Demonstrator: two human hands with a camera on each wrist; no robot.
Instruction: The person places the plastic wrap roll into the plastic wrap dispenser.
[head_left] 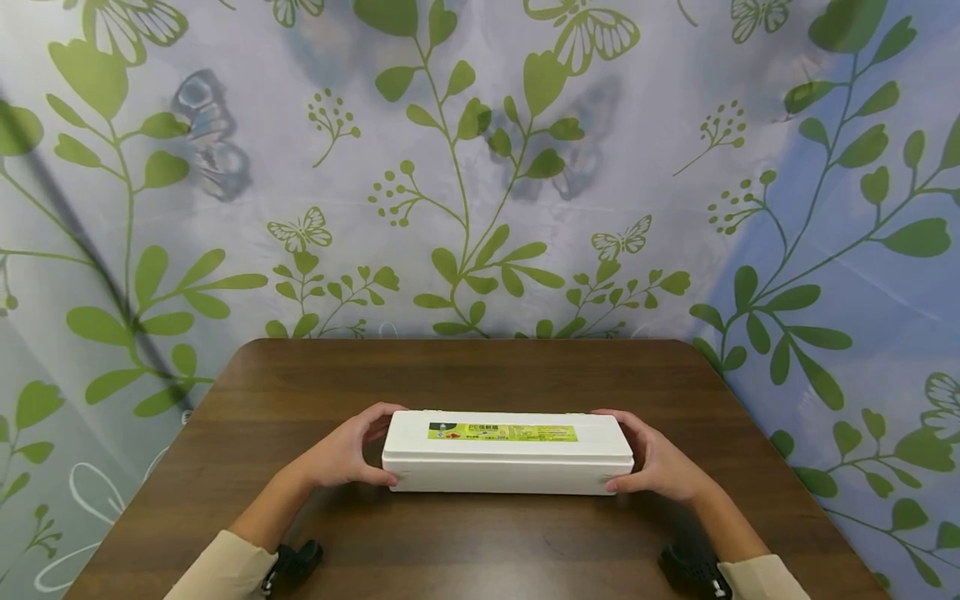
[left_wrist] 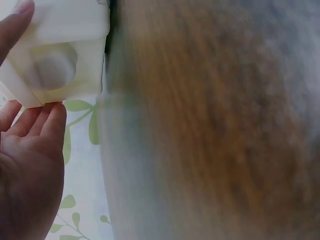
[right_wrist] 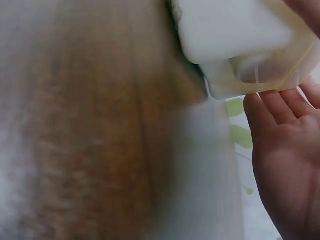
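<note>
A long white box (head_left: 508, 454) with a yellow-green label on its lid lies across the near middle of a brown wooden table (head_left: 465, 375). My left hand (head_left: 358, 452) grips the box's left end, fingers over the far edge and thumb on the near side. My right hand (head_left: 651, 460) grips the right end the same way. In the left wrist view the box's moulded end (left_wrist: 55, 55) sits between thumb and fingers of the left hand (left_wrist: 30, 165). The right wrist view shows the other end of the box (right_wrist: 235, 30) above the right hand (right_wrist: 290, 160).
A curtain (head_left: 480, 167) printed with green leaves and butterflies hangs close behind and beside the table. Black wrist-worn devices (head_left: 296, 560) (head_left: 693, 571) sit by my cream sleeves. Bare wood lies beyond the box and in front of it.
</note>
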